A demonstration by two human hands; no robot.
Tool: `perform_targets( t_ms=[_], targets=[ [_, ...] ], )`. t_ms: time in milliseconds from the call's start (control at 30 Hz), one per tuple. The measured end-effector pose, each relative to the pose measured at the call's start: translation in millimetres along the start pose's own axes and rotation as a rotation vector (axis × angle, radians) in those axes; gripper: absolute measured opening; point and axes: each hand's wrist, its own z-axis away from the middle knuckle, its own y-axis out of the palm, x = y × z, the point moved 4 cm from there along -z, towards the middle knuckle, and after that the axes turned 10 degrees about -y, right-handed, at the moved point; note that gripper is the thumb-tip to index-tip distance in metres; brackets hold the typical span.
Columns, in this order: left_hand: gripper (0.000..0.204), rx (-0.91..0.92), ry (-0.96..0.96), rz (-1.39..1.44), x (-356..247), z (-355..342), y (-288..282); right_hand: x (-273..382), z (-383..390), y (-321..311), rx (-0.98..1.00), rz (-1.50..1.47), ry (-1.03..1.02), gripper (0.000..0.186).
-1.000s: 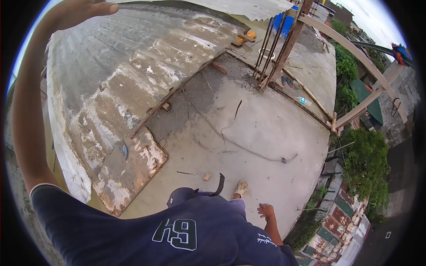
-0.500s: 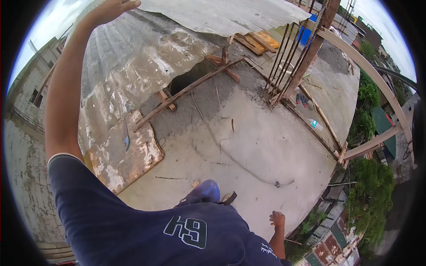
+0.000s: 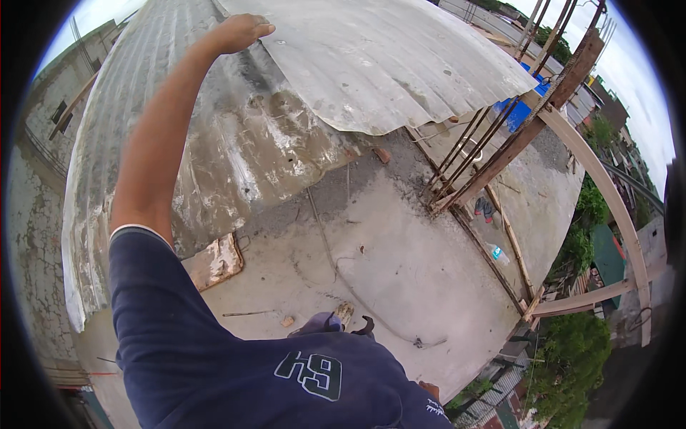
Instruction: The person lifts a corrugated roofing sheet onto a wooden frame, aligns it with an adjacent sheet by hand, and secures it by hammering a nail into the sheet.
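My left arm reaches up and forward, and my left hand (image 3: 243, 33) is closed at the edge of a pale grey corrugated metal sheet (image 3: 379, 64). This sheet overlaps a second, dirtier corrugated sheet (image 3: 171, 136) streaked with white and brown, which lies beneath my left forearm. My right hand (image 3: 429, 390) hangs low beside my body; only a small part shows past the shirt, and its fingers are hidden.
Below the sheets lies a concrete slab (image 3: 421, 279) with a thin cable (image 3: 336, 268) and a stained board (image 3: 216, 263). Upright rebar (image 3: 468, 150) and a wooden post (image 3: 500, 154) stand at right. Trees (image 3: 572, 372) and roofs lie beyond the slab's edge. A bottle (image 3: 499, 254) rests near the boards.
The sheets have shifted toward me and right, now covering the wooden frame and dark opening. My left hand sits lower in view; my right hand has dropped mostly out of sight.
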Motion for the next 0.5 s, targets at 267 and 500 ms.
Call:
perform_targets(
  t_ms=[267, 500],
  targets=[
    [0.051, 0.24, -0.085, -0.098, 13, 5, 56, 117, -82, -47, -0.004, 0.022, -0.028, 0.025],
    [0.052, 0.327, -0.298, -0.17, -25, 16, 78, 230, -205, -87, 0.019, -0.067, 0.088, 0.03]
  ],
)
